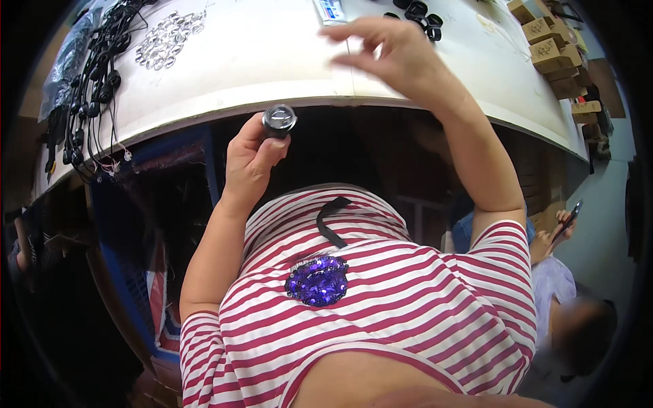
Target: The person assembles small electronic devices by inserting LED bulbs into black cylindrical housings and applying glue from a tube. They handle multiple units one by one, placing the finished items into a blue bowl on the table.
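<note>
My left hand [246, 163] is wrapped round a short black cylinder with a clear, lens-like top [279, 117], held just off the table's near edge. The clear end faces up. Over the white table [272, 61], my right hand [403, 58] is raised with thumb and fingers apart, and nothing shows between them. Just beyond its fingertips lies a white and blue tube [332, 11], partly cut off by the picture's top. Several small black ring-shaped parts [420, 12] sit close behind that hand. Many clear round lenses [163, 47] are spread out at the table's far left.
Black cables with sockets [95, 88] hang over the table's left edge beside clear plastic wrapping [64, 75]. Small brown cardboard boxes [554, 54] are stacked at the right end. Below the table on the left stands a blue frame [126, 272]. At right, another person holds a phone [568, 221].
</note>
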A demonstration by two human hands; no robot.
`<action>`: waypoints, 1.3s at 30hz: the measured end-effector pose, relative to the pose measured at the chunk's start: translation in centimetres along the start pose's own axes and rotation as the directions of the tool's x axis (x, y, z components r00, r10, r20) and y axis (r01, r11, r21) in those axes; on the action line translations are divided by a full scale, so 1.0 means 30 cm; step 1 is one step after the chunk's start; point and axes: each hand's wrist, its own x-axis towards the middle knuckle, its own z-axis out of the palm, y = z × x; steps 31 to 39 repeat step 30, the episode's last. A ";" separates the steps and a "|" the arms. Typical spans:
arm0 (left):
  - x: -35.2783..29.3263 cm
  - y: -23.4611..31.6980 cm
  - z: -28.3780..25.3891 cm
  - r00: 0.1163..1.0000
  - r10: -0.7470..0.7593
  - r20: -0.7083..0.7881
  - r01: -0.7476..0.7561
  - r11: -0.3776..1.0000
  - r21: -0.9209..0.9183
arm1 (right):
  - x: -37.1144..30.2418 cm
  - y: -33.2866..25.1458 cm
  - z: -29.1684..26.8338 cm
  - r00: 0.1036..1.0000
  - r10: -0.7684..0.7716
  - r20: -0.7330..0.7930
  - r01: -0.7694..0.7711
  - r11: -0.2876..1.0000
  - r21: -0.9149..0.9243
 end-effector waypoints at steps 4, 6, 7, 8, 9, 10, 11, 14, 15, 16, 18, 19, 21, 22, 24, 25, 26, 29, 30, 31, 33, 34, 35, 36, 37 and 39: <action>-0.006 0.005 -0.007 1.000 -0.022 0.010 0.023 0.998 -0.055 | 0.029 0.118 -0.092 0.978 -0.130 -0.165 -0.009 0.760 -0.650; -0.011 0.010 -0.008 1.000 -0.017 0.011 0.018 0.999 -0.051 | 0.037 0.181 -0.089 0.988 -0.084 -0.131 -0.030 0.722 -0.691; -0.012 0.012 -0.008 1.000 -0.015 0.010 0.015 0.999 -0.049 | 0.039 0.194 -0.091 0.995 -0.026 -0.099 -0.052 0.706 -0.707; -0.017 0.014 -0.011 1.000 -0.016 0.013 0.016 0.998 -0.055 | 0.043 0.200 -0.084 0.998 0.031 -0.064 -0.067 0.691 -0.720; -0.018 0.014 -0.014 1.000 -0.016 0.017 0.017 0.998 -0.062 | 0.048 0.194 -0.080 0.995 0.016 -0.096 -0.075 0.744 -0.663; -0.019 0.015 -0.018 1.000 -0.017 0.021 0.018 0.997 -0.068 | 0.053 0.181 -0.079 0.992 0.004 -0.129 -0.081 0.794 -0.603; -0.021 0.014 -0.021 1.000 -0.011 0.012 0.011 0.997 -0.073 | 0.054 0.169 -0.072 0.987 -0.002 -0.163 -0.087 0.839 -0.537; -0.025 0.011 -0.038 1.000 0.000 -0.012 -0.001 0.997 -0.083 | 0.090 0.099 0.031 0.982 0.067 -0.176 -0.030 0.978 0.205; -0.026 0.012 -0.042 1.000 0.001 -0.021 -0.002 0.996 -0.093 | 0.106 0.106 0.082 0.993 0.069 -0.099 -0.051 0.983 0.176; -0.028 0.015 -0.046 1.000 0.001 -0.030 -0.004 0.995 -0.103 | 0.106 0.083 0.143 0.996 0.032 -0.083 -0.011 0.969 0.247; -0.035 0.022 -0.057 0.999 -0.001 -0.051 -0.005 0.993 -0.114 | 0.103 0.049 0.203 0.996 -0.042 -0.081 0.061 0.969 0.241; -0.038 0.027 -0.065 0.999 0.005 -0.049 -0.011 0.994 -0.112 | 0.101 0.051 0.220 0.993 -0.077 -0.093 0.092 0.982 0.166; -0.047 0.032 -0.084 0.998 0.018 -0.056 -0.024 0.993 -0.114 | 0.103 0.036 0.229 0.994 -0.092 -0.057 0.094 0.995 0.027; -0.050 0.033 -0.096 0.998 0.024 -0.063 -0.033 0.990 -0.135 | 0.094 0.023 0.207 0.998 -0.067 -0.018 0.067 0.997 -0.038; -0.057 0.022 -0.110 0.997 0.035 -0.075 -0.048 0.982 -0.183 | 0.078 0.017 0.176 0.997 -0.018 0.071 0.026 0.993 -0.114; -0.058 0.017 -0.116 0.997 0.026 -0.073 -0.038 0.986 -0.162 | 0.081 0.001 0.179 0.998 -0.019 0.063 0.028 0.990 -0.136; -0.060 0.014 -0.119 0.997 0.016 -0.072 -0.026 0.990 -0.139 | 0.082 -0.017 0.181 0.998 -0.021 0.054 0.029 0.988 -0.154; -0.061 -0.003 -0.120 0.997 0.000 -0.073 -0.008 0.994 -0.106 | 0.119 -0.036 0.179 0.974 0.136 0.183 -0.122 0.989 -0.088; -0.058 0.001 -0.121 0.998 -0.008 -0.060 0.002 0.996 -0.092 | 0.142 -0.030 0.174 0.944 0.208 0.257 -0.201 0.978 -0.054; -0.058 0.001 -0.121 0.998 -0.008 -0.060 0.002 0.996 -0.092 | 0.142 -0.030 0.174 0.944 0.208 0.257 -0.201 0.978 -0.054; -0.058 0.001 -0.121 0.998 -0.008 -0.060 0.002 0.996 -0.092 | 0.142 -0.030 0.174 0.944 0.208 0.257 -0.201 0.978 -0.054; -0.058 0.001 -0.121 0.998 -0.008 -0.060 0.002 0.996 -0.092 | 0.142 -0.030 0.174 0.944 0.208 0.257 -0.201 0.978 -0.054; -0.058 0.001 -0.121 0.998 -0.008 -0.060 0.002 0.996 -0.092 | 0.142 -0.030 0.174 0.944 0.208 0.257 -0.201 0.978 -0.054; -0.058 0.001 -0.121 0.998 -0.008 -0.060 0.002 0.996 -0.092 | 0.142 -0.030 0.174 0.944 0.208 0.257 -0.201 0.978 -0.054; -0.058 0.001 -0.121 0.998 -0.008 -0.060 0.002 0.996 -0.092 | 0.142 -0.030 0.174 0.944 0.208 0.257 -0.201 0.978 -0.054; -0.058 0.001 -0.121 0.998 -0.008 -0.060 0.002 0.996 -0.092 | 0.142 -0.030 0.174 0.944 0.208 0.257 -0.201 0.978 -0.054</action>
